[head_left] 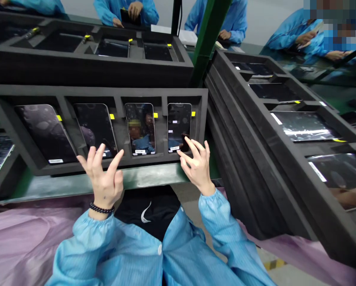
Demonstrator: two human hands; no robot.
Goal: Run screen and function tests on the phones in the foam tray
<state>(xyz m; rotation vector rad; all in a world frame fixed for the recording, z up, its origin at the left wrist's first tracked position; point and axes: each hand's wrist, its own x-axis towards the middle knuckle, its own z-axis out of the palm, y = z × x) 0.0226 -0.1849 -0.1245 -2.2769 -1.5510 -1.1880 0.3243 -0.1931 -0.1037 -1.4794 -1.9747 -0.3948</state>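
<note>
A black foam tray (23, 169) in front of me holds several glossy phone screens, each in its own slot with a yellow tab. My left hand (103, 174), with a dark bead bracelet on the wrist, hovers open with fingers spread just before the second screen (96, 127). My right hand (196, 163) is open too, its fingertips at the lower corner of the rightmost screen (178, 125). Between them lies a third screen (140, 128) with a reflection in it. Neither hand holds anything.
A second foam tray (85, 65) with screens stands behind the first. A stack of foam trays (240, 131) with more screens runs along the right. A green post (209, 35) rises between them. People in blue coats sit across the bench. Pink sheeting covers my lap.
</note>
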